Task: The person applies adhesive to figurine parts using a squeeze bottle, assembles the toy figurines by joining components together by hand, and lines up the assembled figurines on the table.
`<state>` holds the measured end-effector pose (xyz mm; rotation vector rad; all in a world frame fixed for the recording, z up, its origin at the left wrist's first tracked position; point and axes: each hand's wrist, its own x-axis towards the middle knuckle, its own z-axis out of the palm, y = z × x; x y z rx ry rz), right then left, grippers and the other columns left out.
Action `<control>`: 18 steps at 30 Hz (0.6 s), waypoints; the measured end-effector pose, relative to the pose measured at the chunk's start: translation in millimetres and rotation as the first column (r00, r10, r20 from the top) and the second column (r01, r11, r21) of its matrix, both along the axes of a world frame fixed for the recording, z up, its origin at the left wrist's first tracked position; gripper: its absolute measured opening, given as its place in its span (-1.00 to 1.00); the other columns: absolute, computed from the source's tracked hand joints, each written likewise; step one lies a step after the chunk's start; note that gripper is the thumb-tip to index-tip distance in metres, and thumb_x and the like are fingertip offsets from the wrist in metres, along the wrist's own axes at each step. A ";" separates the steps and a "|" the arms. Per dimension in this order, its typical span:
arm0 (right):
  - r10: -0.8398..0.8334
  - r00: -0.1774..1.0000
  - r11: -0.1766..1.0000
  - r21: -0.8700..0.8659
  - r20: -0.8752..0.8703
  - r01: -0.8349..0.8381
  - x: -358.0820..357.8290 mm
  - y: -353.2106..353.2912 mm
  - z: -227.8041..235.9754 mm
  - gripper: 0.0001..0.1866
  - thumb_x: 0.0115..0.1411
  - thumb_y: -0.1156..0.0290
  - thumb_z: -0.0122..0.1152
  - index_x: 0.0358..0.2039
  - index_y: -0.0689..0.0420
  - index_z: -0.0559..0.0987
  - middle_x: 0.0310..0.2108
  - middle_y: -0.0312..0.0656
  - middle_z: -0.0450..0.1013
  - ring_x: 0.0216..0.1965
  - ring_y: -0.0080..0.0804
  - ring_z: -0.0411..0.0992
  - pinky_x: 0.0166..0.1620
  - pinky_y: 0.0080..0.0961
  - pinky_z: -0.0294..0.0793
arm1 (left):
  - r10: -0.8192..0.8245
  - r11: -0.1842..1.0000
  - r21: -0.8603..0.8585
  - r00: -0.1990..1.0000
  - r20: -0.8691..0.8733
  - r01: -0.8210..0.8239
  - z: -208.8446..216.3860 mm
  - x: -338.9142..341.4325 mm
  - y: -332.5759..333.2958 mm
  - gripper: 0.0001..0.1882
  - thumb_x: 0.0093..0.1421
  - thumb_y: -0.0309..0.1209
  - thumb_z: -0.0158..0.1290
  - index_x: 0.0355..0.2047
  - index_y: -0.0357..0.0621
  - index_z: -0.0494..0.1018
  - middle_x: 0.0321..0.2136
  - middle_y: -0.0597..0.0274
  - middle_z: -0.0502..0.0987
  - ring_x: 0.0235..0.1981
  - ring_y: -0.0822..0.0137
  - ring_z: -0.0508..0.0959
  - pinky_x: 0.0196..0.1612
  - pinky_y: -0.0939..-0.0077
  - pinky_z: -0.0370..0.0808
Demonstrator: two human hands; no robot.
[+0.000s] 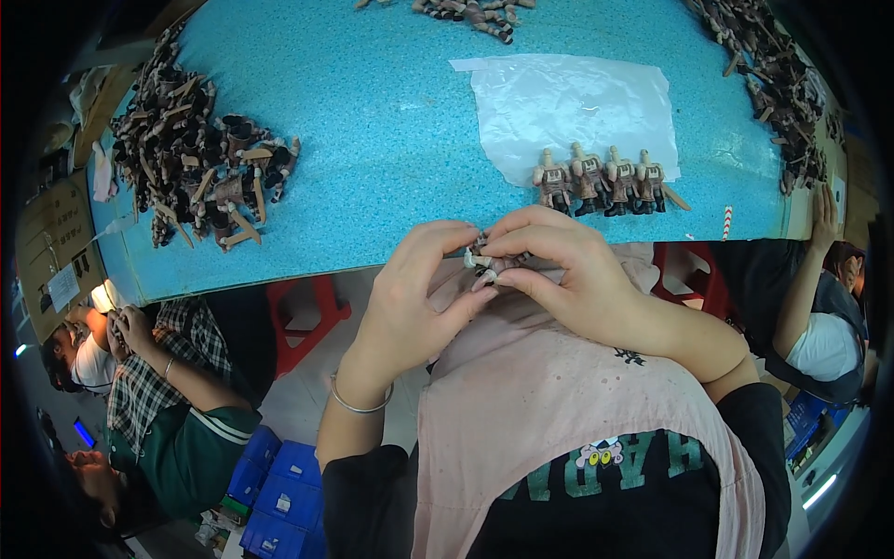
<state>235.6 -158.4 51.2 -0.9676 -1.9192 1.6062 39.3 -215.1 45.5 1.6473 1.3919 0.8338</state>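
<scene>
Just off the near edge of the blue table, my left hand (419, 289) and my right hand (562, 261) come together on a small toy figure (484, 262). Thumb and fingers of both hands pinch it, and they cover most of its body; pale and dark parts show between the fingertips. Beyond my right hand, several brown and cream toy figures (589, 179) lie side by side in a row, headless as far as I can see. Their upper ends rest on a clear plastic sheet (577, 102).
A large heap of figures (186, 149) covers the table's left side. Another pile (782, 93) runs along the right edge, and more figures (475, 14) lie at the far edge. Co-workers sit at left and right. Red stools (312, 321) and blue boxes (284, 498) stand below.
</scene>
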 end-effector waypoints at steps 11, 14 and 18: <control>-0.005 0.998 0.994 -0.104 0.068 0.012 1.0 -3.1 2.9 -0.78 0.06 0.62 0.24 -0.23 0.22 0.58 -0.17 -0.10 0.44 -0.16 -0.30 0.46 -0.15 -0.50 0.48 | 0.010 1.000 -0.026 0.995 0.096 -0.007 -6.1 -5.8 0.0 -0.58 -0.08 -0.51 0.28 -0.18 -0.30 0.46 -0.19 0.02 0.53 -0.14 0.11 0.53 -0.11 0.34 0.48; -0.003 0.996 0.993 -0.115 0.091 0.014 0.9 -3.7 3.8 -0.78 0.05 0.63 0.25 -0.24 0.23 0.58 -0.18 -0.10 0.45 -0.15 -0.29 0.46 -0.13 -0.50 0.47 | 0.049 0.996 -0.080 0.983 0.179 -0.036 -14.2 -5.9 -0.2 -0.68 -0.05 -0.55 0.25 -0.23 -0.31 0.49 -0.24 0.04 0.55 -0.18 0.14 0.55 -0.13 0.37 0.49; -0.018 0.994 0.989 -0.145 0.103 0.033 0.5 -4.1 2.4 -0.77 0.04 0.63 0.26 -0.24 0.23 0.59 -0.20 -0.09 0.45 -0.15 -0.29 0.46 -0.12 -0.49 0.46 | 0.072 0.996 -0.057 0.987 0.145 -0.064 -14.7 -3.7 3.2 -0.78 -0.02 -0.60 0.20 -0.30 -0.30 0.52 -0.31 0.07 0.58 -0.24 0.18 0.58 -0.16 0.40 0.50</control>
